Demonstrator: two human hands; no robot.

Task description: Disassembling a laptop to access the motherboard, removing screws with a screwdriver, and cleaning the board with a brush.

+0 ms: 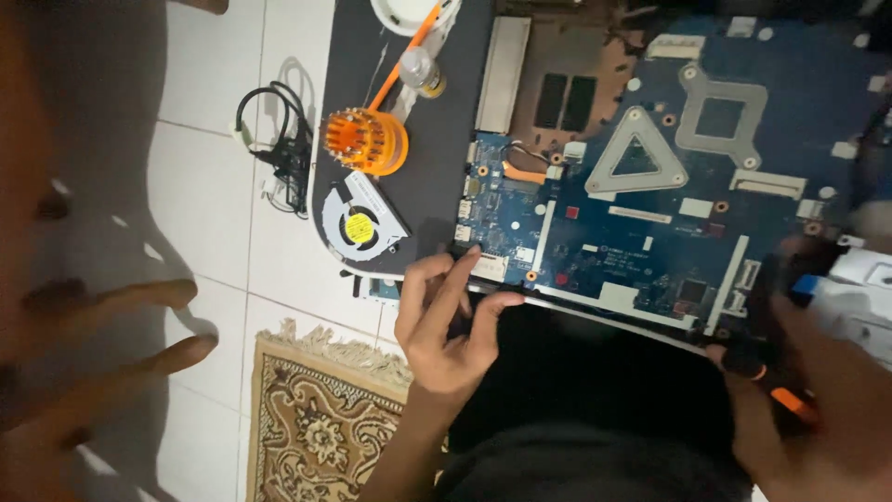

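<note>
A blue laptop motherboard (pixel 650 232) lies in its open case, with a grey triangular bracket (pixel 636 153) and a square bracket (pixel 720 116) on it. My left hand (pixel 446 321) is at the board's near left corner. Its index fingertip rests by a white connector (pixel 491 268), its thumb lies along the case edge, and it holds nothing. My right hand (pixel 818 418), blurred at the lower right, is closed on a screwdriver with a black and orange handle (pixel 776 386) that points at the board's right end.
A dark mat (pixel 427 121) carries a loose cooling fan (pixel 360 223), an orange bit holder (pixel 365 141), a small bottle (pixel 420 72) and a white bowl (pixel 409 14). A black cable (pixel 283 139) lies on the white tiles. A patterned rug (pixel 316 418) is below. Blurred fingers (pixel 111 325) fill the left edge.
</note>
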